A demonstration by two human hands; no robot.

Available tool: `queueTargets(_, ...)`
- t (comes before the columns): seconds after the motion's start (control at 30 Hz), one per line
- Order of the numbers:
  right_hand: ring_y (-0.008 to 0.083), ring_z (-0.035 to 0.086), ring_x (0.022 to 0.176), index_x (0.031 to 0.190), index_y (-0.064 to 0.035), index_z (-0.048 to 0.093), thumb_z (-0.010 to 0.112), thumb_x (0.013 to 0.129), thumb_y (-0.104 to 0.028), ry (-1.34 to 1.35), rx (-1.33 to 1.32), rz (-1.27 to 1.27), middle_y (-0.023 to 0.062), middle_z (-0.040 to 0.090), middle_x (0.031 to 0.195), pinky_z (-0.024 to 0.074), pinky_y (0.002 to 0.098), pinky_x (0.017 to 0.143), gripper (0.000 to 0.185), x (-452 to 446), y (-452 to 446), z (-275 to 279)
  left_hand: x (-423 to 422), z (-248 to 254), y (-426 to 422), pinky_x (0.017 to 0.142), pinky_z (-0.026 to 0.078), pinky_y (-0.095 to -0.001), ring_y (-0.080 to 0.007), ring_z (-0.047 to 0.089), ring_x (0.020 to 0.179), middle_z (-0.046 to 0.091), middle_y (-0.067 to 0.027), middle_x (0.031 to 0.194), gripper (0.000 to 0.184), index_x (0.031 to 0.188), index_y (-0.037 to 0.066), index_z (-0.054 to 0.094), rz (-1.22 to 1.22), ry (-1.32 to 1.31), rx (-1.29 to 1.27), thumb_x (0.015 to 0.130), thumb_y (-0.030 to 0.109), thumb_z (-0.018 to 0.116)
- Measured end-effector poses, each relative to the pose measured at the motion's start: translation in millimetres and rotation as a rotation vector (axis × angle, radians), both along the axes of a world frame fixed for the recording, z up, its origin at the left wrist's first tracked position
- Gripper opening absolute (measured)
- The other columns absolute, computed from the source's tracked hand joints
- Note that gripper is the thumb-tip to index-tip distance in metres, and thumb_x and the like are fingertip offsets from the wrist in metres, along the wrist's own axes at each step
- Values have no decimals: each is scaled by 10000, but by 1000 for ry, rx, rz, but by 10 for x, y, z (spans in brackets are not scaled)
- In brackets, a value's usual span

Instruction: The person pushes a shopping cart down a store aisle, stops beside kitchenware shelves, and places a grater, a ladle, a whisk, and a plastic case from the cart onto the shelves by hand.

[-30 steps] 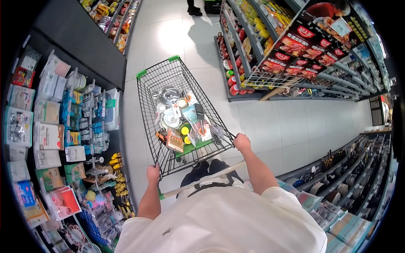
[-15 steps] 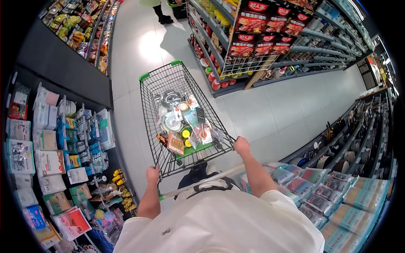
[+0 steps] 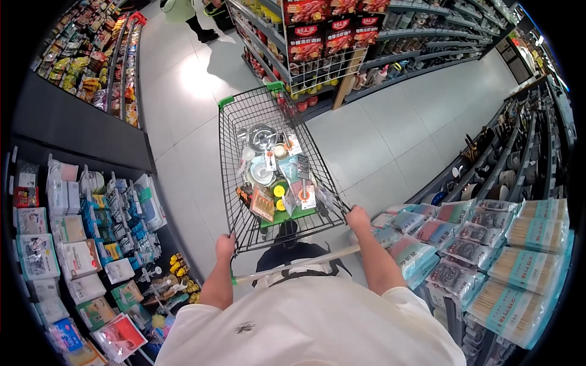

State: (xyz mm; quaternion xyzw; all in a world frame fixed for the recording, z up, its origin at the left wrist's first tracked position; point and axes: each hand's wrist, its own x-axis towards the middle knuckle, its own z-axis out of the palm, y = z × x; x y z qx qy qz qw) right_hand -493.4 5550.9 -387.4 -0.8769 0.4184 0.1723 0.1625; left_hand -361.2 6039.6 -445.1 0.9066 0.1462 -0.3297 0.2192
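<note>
A black wire shopping cart (image 3: 227,177) with green corners stands in front of me. My left hand (image 3: 225,247) is closed around its rear left edge, and my right hand (image 3: 358,218) around its rear right edge. Inside lie a round clear bowl-like item (image 3: 262,138), a white round container (image 3: 262,173), two yellow round-topped items (image 3: 279,191), an orange-brown packet (image 3: 263,205) and several tagged packages. The cart's pale handle bar (image 3: 299,264) runs close to my body, below both hands.
Hanging packaged goods (image 3: 80,258) line the left side. At the right are packs of wooden sticks (image 3: 519,274) and a rack of pans (image 3: 506,178). A shelf end with red packets (image 3: 305,43) stands ahead, close to the cart's front right. Farther up the aisle is a person (image 3: 194,21).
The cart's front has swung to the right, toward the shelf end with red packets. That shelf has shifted left and up in view. Both hands keep their hold.
</note>
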Motion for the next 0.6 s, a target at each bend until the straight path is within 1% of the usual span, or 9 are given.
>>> queueTargets(0.1, 445, 663, 1032, 1066, 2, 697, 563, 840, -182, 101, 152, -140, 284, 690, 1072, 527, 505, 929, 321, -124, -59, 166, 26, 82, -120, 790, 536, -476, -365, 710, 816, 716, -190, 770, 477, 899, 2, 727, -72, -22, 15, 925, 455, 583)
queueTargets(0.2, 447, 658, 1046, 1078, 5, 696, 562, 835, -185, 122, 140, -170, 284, 687, 1088, 523, 504, 938, 336, -319, -87, 256, 24, -27, -190, 820, 535, -481, -383, 702, 882, 724, -208, 851, 476, 923, 8, 730, -111, -2, 31, 921, 460, 583)
queueTargets(0.23, 438, 672, 1000, 1053, 7, 702, 558, 822, -171, 98, 104, -161, 276, 696, 1039, 532, 493, 915, 326, -404, -97, 237, 30, -50, -215, 846, 531, -488, -403, 686, 951, 721, -227, 944, 473, 952, 15, 734, -131, 1, 45, 916, 463, 587)
queueTargets(0.3, 420, 700, 906, 1004, 12, 713, 550, 795, -143, 56, 32, -140, 262, 714, 941, 549, 473, 871, 307, -537, -172, 158, 77, -70, -317, 858, 529, -489, -407, 679, 973, 717, -233, 976, 463, 962, 21, 736, -119, 36, 26, 913, 458, 593)
queueTargets(0.33, 422, 700, 904, 1002, 13, 715, 553, 794, -142, 55, 33, -165, 262, 713, 943, 549, 474, 870, 305, -601, -171, 143, 91, -78, -347, 863, 528, -490, -410, 676, 983, 715, -237, 992, 459, 967, 23, 738, -114, 49, 13, 911, 456, 596)
queueTargets(0.47, 431, 691, 922, 1000, 13, 716, 564, 798, -142, 42, 57, -258, 263, 711, 964, 544, 482, 874, 296, -888, -218, 35, 108, -102, -462, 865, 528, -488, -414, 676, 977, 715, -238, 983, 453, 961, 18, 739, -155, 38, -2, 909, 448, 602)
queueTargets(0.53, 437, 683, 946, 1005, 10, 715, 567, 808, -147, 45, 79, -295, 263, 709, 982, 540, 489, 880, 292, -945, -263, 40, 154, 12, -591, 864, 529, -487, -415, 676, 974, 714, -240, 982, 454, 960, 16, 739, -199, 19, 13, 910, 445, 601)
queueTargets(0.6, 442, 675, 970, 1012, 5, 715, 568, 821, -153, 55, 93, -327, 264, 706, 1002, 536, 495, 887, 288, -1001, -278, 79, 189, 1, -668, 859, 530, -486, -416, 677, 972, 713, -243, 980, 460, 961, 13, 739, -210, 23, 12, 910, 448, 599)
